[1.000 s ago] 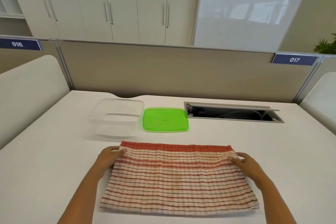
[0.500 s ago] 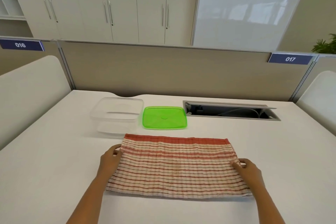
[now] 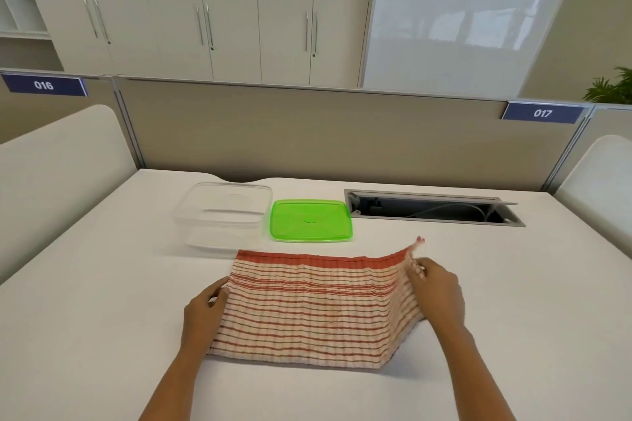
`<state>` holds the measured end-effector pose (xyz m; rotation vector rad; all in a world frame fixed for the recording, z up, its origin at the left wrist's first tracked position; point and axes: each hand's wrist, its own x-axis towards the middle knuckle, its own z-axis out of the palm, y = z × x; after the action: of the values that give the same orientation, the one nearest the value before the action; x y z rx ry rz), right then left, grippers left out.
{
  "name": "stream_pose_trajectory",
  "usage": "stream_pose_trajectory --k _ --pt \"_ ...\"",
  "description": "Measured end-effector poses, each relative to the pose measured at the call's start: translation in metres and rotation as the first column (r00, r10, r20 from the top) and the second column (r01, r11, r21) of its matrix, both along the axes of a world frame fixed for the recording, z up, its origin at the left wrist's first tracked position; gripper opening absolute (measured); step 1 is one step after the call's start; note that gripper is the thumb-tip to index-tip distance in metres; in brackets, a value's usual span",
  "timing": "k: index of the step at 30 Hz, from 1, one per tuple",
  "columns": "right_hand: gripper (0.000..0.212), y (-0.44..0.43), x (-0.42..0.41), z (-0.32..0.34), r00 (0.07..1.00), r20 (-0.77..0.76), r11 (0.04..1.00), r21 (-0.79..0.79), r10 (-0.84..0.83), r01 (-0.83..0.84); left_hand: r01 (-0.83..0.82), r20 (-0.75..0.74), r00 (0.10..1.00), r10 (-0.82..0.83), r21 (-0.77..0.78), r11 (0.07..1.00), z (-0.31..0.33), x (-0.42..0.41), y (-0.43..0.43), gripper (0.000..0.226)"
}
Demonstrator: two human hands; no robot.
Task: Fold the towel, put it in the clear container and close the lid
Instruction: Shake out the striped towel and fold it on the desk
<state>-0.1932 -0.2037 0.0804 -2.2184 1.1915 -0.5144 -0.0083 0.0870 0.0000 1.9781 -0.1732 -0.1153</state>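
towel (image 3: pixel 314 304), red-striped and halved, right end raised in right hand (image 3: pixel 436 287) grip, left hand (image 3: pixel 201 313) pinching its edge

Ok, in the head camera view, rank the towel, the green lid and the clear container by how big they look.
1. Towel, clearly largest, though it is also nearest the camera.
2 and 3. Clear container and green lid: they look about alike; too close to rank.
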Motion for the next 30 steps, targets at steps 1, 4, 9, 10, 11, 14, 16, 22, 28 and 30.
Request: stream_pose_trajectory --k 1,4,9,10,11,14,16,22,28,30 --pt "0.034 0.009 0.011 0.007 0.999 0.015 0.999 -0.003 0.036 -0.036 -0.004 -0.003 1.000 0.004 -0.011 1.000 0.001 0.000 0.000 0.031" --pt "0.035 0.041 0.042 0.025 0.987 0.051 0.988 -0.014 0.155 -0.154 -0.019 -0.012 1.000 0.019 -0.035 0.999 0.002 -0.001 -0.001 0.030" --pt "0.033 0.102 0.087 0.036 0.933 0.156 0.945 -0.033 0.325 -0.324 -0.030 -0.006 1.000 0.030 -0.043 0.999 0.001 0.000 -0.001 0.029" --pt "0.033 0.113 0.095 0.034 0.922 0.164 0.936 -0.034 0.352 -0.351 -0.034 -0.006 0.999 0.033 -0.045 0.998 0.001 0.000 -0.002 0.029" --pt "0.033 0.124 0.105 0.031 0.913 0.156 0.926 -0.034 0.376 -0.375 -0.037 -0.006 0.999 0.036 -0.043 0.998 0.000 0.001 -0.001 0.029" --pt "0.033 0.153 0.128 0.014 0.901 0.053 0.902 -0.027 0.431 -0.430 -0.033 0.008 0.999 0.033 -0.042 0.999 -0.002 0.001 -0.001 0.029" --pt "0.031 0.169 0.138 0.001 0.890 -0.026 0.891 0.005 0.455 -0.455 -0.036 0.011 0.999 0.036 -0.048 0.998 -0.003 0.002 0.000 0.029" --pt "0.028 0.197 0.154 -0.023 0.821 -0.156 0.834 0.045 0.550 -0.550 -0.039 0.042 0.998 0.040 -0.023 0.999 -0.008 0.006 0.002 0.027" --pt "0.036 0.211 0.156 -0.039 0.700 -0.206 0.724 0.068 0.684 -0.687 -0.094 -0.037 0.995 0.091 -0.075 0.993 -0.010 0.008 0.001 0.035" --pt "0.039 0.212 0.153 -0.044 0.651 -0.210 0.679 0.103 0.729 -0.727 -0.112 -0.088 0.991 0.101 -0.127 0.986 -0.008 0.008 0.000 0.040"
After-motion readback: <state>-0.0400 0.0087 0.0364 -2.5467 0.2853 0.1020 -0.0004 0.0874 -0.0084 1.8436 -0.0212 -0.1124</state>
